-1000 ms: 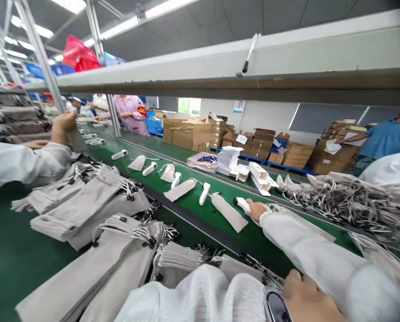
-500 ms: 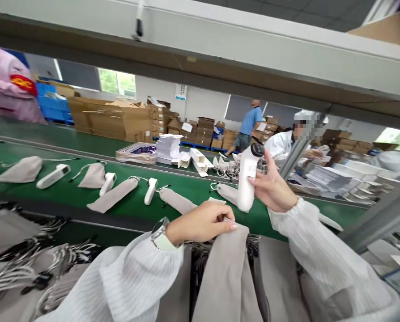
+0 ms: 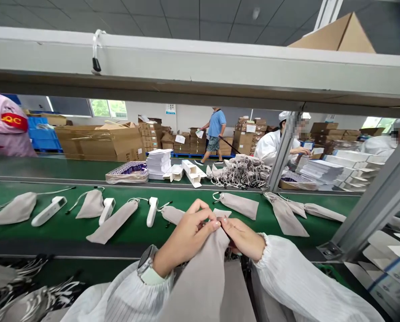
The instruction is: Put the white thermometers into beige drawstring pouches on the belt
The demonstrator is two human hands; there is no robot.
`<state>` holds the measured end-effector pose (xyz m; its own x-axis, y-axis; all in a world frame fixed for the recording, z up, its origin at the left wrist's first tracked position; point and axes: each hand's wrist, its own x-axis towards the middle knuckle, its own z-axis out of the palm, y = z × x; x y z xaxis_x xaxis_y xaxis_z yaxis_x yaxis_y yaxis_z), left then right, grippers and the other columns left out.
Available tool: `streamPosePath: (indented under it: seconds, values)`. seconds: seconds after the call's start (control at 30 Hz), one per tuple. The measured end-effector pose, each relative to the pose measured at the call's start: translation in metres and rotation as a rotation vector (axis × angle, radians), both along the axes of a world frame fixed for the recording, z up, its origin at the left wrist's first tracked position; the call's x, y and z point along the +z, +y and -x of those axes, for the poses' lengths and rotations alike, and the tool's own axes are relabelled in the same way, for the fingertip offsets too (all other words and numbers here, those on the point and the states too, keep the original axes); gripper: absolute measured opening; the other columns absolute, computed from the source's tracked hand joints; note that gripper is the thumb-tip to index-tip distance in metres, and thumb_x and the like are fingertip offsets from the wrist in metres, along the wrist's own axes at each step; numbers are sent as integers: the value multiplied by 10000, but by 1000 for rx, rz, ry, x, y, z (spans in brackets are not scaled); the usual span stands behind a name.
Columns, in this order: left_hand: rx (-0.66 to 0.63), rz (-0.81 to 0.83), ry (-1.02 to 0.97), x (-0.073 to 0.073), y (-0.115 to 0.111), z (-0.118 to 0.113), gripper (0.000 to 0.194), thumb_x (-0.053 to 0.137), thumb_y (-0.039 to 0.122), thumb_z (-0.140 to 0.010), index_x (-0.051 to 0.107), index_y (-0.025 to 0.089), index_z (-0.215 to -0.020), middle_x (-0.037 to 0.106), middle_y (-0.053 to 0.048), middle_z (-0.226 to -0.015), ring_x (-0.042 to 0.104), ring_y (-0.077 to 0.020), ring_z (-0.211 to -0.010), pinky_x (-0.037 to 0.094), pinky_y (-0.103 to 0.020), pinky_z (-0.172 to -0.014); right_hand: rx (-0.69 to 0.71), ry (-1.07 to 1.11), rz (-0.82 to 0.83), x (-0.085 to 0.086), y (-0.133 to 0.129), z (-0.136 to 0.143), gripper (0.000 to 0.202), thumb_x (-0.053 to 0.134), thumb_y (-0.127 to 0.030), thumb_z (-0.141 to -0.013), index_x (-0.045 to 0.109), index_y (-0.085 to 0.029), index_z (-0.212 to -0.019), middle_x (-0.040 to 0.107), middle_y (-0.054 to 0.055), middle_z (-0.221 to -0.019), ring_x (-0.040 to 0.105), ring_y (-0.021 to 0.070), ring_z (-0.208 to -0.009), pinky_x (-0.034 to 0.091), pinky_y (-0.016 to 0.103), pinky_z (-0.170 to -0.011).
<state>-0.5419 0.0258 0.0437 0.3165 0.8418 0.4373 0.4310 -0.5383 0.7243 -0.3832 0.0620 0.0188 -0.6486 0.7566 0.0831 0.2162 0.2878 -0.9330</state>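
Note:
Both hands meet at the top edge of a long grey drawstring pouch point(image 3: 196, 277) that hangs down in front of me. My left hand point(image 3: 188, 235) pinches that edge between thumb and fingers. On the other side, my right hand point(image 3: 243, 237) is closed on the same edge, its fingers partly hidden by the cloth. The white handheld device seen earlier is not visible; whether it is inside the pouch cannot be made out. More grey cloth pouches point(image 3: 236, 295) lie below the hands. Beyond them, the green belt point(image 3: 69, 232) carries grey pouches point(image 3: 114, 221) and white handheld devices point(image 3: 48, 211).
A shelf beam point(image 3: 186, 67) crosses above, and a slanted metal post point(image 3: 364, 210) stands at right. Across the belt are white box stacks point(image 3: 159, 164) and a heap of corded pouches point(image 3: 240, 172). Co-workers point(image 3: 270, 145) sit beyond; a person in blue point(image 3: 216, 125) walks behind.
My right hand has come down and left to the pouch's top edge; the white device it held is out of sight. My left hand still grips the pouch. The view has tilted up and levelled.

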Motion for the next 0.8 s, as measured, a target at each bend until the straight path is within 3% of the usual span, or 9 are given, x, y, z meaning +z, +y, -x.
streamPosePath:
  seconds: [0.13, 0.2, 0.27, 0.33, 0.4, 0.5, 0.63, 0.7, 0.8]
  values:
    - [-16, 18, 69, 1, 1, 2, 196, 411, 303, -841, 522, 182, -734, 380, 8, -850, 413, -88, -657, 335, -193, -555, 103, -117, -136, 2, -4, -5, 639, 171, -638, -787, 522, -127, -630, 466, 14, -540, 398, 64, -445, 325, 202, -419]
    - [-8, 26, 114, 2, 2, 4, 214, 397, 313, -846, 516, 181, -726, 400, 9, -843, 416, -91, -661, 327, -196, -557, 96, -110, -82, 4, 1, -9, 674, 159, -630, -795, 574, -112, -675, 461, 12, -515, 400, 65, -437, 316, 205, -423]
    - [27, 38, 164, 2, 4, 6, 242, 379, 342, -848, 509, 183, -720, 414, 12, -823, 420, -99, -672, 320, -199, -560, 45, -45, 22, 8, 9, -14, 620, 231, -606, -803, 606, -115, -862, 441, -11, -532, 329, 40, -402, 261, 185, -384]
    - [39, 86, 236, 4, 6, 11, 217, 417, 383, -821, 516, 196, -772, 429, 20, -783, 424, -108, -667, 313, -200, -556, 31, 19, 135, 12, 17, -21, 528, 362, -564, -790, 545, -154, -1068, 471, -16, -613, 268, 15, -387, 202, 164, -357]
    - [17, 183, 338, 8, 7, 19, 222, 468, 417, -779, 533, 208, -818, 435, 38, -686, 413, -108, -603, 292, -199, -522, 54, 32, 208, 15, 24, -29, 517, 459, -521, -762, 517, -152, -1118, 518, 3, -677, 268, 2, -378, 181, 159, -347]
    - [-35, 318, 451, 22, 4, 39, 248, 464, 408, -772, 574, 191, -722, 466, 39, -591, 412, -110, -551, 273, -205, -501, 135, -20, 252, 16, 35, -43, 472, 524, -459, -739, 576, -83, -1021, 529, -2, -571, 264, -1, -339, 156, 165, -330]
    - [15, 328, 457, 39, -4, 63, 294, 424, 390, -794, 580, 183, -655, 551, 14, -661, 469, -133, -627, 315, -217, -566, 160, -38, 239, 14, 47, -57, 330, 639, -356, -656, 634, -54, -789, 453, -44, -443, 281, 3, -336, 136, 161, -327]
    - [99, 271, 425, 37, -5, 60, 334, 394, 428, -805, 571, 181, -667, 530, 13, -634, 452, -128, -593, 312, -219, -545, 159, 0, 246, 12, 46, -55, 306, 636, -353, -659, 629, -62, -752, 438, -52, -429, 275, 2, -334, 133, 159, -330]
    - [131, 125, 320, 19, -2, 33, 318, 427, 467, -782, 556, 196, -887, 554, 5, -759, 461, -130, -623, 332, -217, -550, 193, 99, 302, 10, 37, -43, 282, 592, -360, -707, 613, -84, -761, 442, -57, -442, 250, -4, -328, 139, 153, -334]
